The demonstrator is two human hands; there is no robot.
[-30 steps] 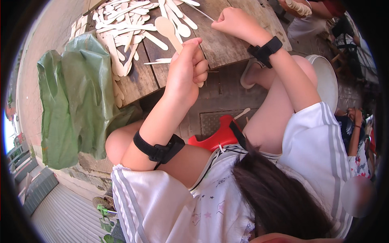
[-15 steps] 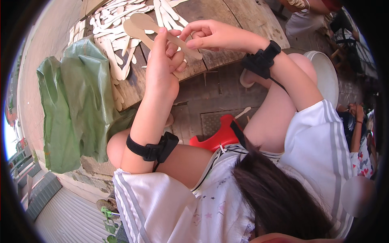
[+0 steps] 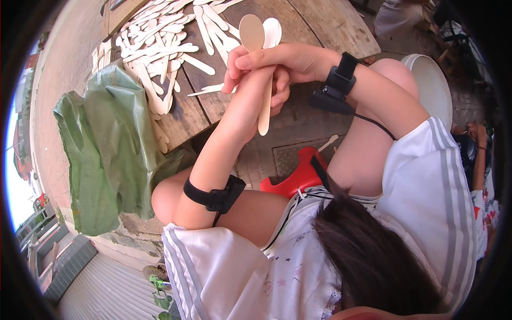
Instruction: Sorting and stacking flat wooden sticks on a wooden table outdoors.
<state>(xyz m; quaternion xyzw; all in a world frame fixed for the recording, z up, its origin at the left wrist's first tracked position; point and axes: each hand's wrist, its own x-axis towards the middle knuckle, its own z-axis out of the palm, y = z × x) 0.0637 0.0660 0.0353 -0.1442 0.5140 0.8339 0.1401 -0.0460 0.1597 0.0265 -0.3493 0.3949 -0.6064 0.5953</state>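
Note:
Two flat wooden spoons stand nearly upright between my hands, a tan one [image 3: 252, 33] and a paler one [image 3: 271, 33] beside it, bowls at the top. My left hand [image 3: 255, 98] is closed around their handles, and one handle end sticks out below its curled fingers. From the right, my right hand [image 3: 282, 57] crosses over the top of the left, its thumb and fingers closed about the spoons just under the bowls. Part of the left hand is hidden behind it. Beyond, a heap of pale wooden spoons [image 3: 160, 50] lies on the wooden table [image 3: 314, 24].
A green plastic sheet [image 3: 114, 144] hangs at the table's left side. Below my hands is a red plastic seat [image 3: 293, 173] between my legs. A white bucket [image 3: 434, 98] stands at the right. Other people are partly seen at the right edge.
Both hands have shifted right and come together, the right now overlapping the left. The spoons have turned from slanting to nearly upright, with their bowls side by side.

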